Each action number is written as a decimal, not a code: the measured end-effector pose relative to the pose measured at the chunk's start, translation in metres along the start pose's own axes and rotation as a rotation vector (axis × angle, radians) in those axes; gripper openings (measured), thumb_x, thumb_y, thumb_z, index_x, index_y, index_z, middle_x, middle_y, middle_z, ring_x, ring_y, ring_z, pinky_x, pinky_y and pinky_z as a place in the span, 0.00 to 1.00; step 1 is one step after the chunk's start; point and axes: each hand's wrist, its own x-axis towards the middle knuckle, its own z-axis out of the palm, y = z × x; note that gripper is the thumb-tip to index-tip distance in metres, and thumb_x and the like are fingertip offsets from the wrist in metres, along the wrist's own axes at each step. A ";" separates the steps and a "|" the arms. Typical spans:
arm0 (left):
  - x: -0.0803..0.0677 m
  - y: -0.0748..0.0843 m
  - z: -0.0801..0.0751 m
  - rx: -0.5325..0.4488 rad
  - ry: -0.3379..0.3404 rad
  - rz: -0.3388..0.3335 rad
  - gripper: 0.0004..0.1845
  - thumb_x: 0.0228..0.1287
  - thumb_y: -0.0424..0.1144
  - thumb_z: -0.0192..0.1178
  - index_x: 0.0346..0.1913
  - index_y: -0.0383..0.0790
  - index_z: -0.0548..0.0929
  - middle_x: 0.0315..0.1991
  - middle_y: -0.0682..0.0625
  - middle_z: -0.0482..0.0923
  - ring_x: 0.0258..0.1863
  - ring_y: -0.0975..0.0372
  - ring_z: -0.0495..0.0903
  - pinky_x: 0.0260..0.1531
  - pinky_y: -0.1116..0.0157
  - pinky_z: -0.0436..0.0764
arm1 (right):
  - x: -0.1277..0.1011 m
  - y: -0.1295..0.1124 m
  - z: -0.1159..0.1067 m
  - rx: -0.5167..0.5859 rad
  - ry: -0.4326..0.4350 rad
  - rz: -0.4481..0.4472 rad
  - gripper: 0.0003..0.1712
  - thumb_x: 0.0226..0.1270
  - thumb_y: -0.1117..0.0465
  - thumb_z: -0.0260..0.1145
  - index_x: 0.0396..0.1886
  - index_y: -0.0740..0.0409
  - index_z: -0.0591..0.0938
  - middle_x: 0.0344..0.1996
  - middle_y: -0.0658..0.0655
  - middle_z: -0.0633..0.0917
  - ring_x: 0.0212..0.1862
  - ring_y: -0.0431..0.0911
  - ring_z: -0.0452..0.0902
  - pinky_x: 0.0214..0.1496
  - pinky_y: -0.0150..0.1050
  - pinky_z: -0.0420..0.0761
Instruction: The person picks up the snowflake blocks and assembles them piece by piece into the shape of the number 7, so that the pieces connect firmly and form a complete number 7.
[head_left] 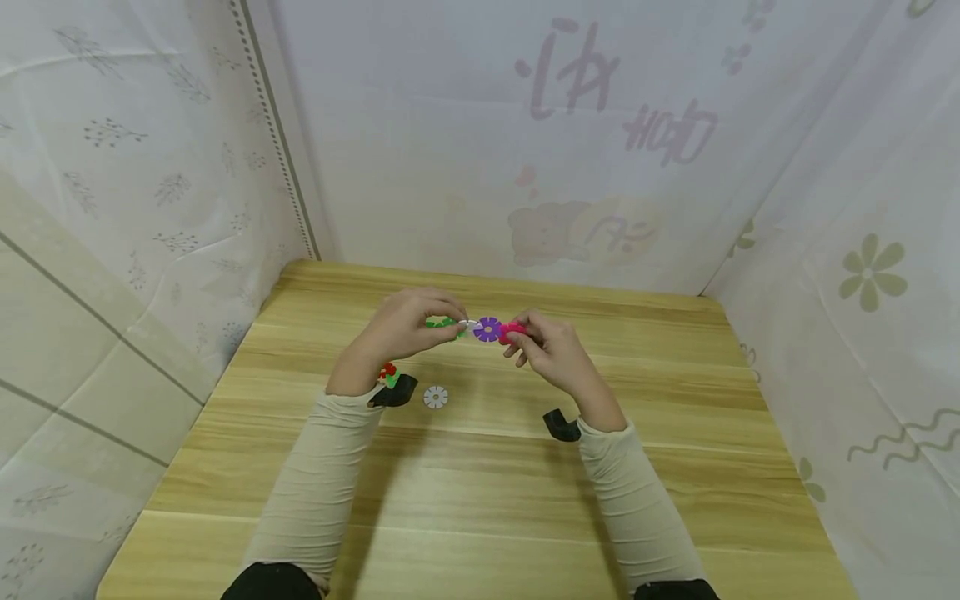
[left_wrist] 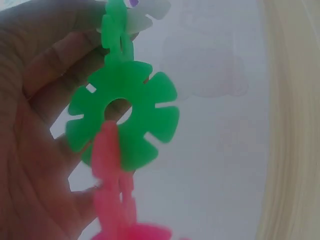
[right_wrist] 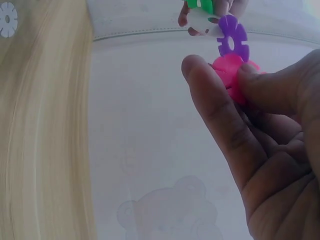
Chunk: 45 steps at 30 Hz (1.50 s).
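Note:
Both hands hold a chain of slotted flower-shaped discs above the wooden table (head_left: 480, 500). My left hand (head_left: 450, 327) pinches the green disc (head_left: 441, 322) at one end. From it run a white disc (head_left: 468, 325) and a purple disc (head_left: 488, 329). My right hand (head_left: 517, 337) pinches the pink disc (head_left: 512, 332) at the other end. In the right wrist view, thumb and forefinger clamp the pink disc (right_wrist: 229, 70) below the purple disc (right_wrist: 233, 41). The left wrist view shows a large green disc (left_wrist: 122, 120) with a pink piece (left_wrist: 112, 200) slotted into it.
A loose white disc (head_left: 436, 397) lies on the table near my left wrist. Red and green pieces (head_left: 387, 372) show beside that wrist; whether they lie on the table or hang from the chain is unclear. Patterned cloth walls (head_left: 525, 150) close in three sides.

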 end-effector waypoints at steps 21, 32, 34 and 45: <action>0.009 0.016 0.019 0.289 0.222 0.018 0.03 0.61 0.36 0.70 0.30 0.46 0.89 0.34 0.54 0.88 0.38 0.59 0.84 0.38 0.59 0.81 | 0.006 0.001 0.000 -0.172 0.019 -0.072 0.03 0.75 0.66 0.62 0.43 0.60 0.76 0.28 0.55 0.88 0.26 0.44 0.85 0.24 0.31 0.81; 0.010 0.020 0.028 0.297 0.324 -0.008 0.04 0.55 0.31 0.72 0.27 0.43 0.89 0.32 0.53 0.88 0.32 0.59 0.85 0.25 0.62 0.81 | 0.009 0.005 0.004 -0.171 0.073 -0.105 0.02 0.73 0.69 0.63 0.40 0.62 0.77 0.27 0.54 0.87 0.24 0.46 0.84 0.25 0.30 0.81; 0.010 0.020 0.030 0.284 0.335 -0.001 0.04 0.54 0.30 0.72 0.27 0.42 0.89 0.31 0.53 0.88 0.31 0.59 0.85 0.24 0.62 0.80 | 0.009 0.006 0.004 -0.162 0.080 -0.112 0.02 0.72 0.69 0.63 0.40 0.62 0.77 0.27 0.54 0.87 0.24 0.47 0.84 0.25 0.30 0.81; 0.010 0.018 0.031 0.277 0.317 0.003 0.05 0.55 0.29 0.69 0.26 0.41 0.89 0.30 0.51 0.87 0.31 0.57 0.85 0.28 0.61 0.81 | 0.013 0.006 -0.002 -0.220 0.036 -0.192 0.03 0.72 0.71 0.64 0.37 0.62 0.77 0.26 0.53 0.86 0.23 0.40 0.82 0.23 0.28 0.79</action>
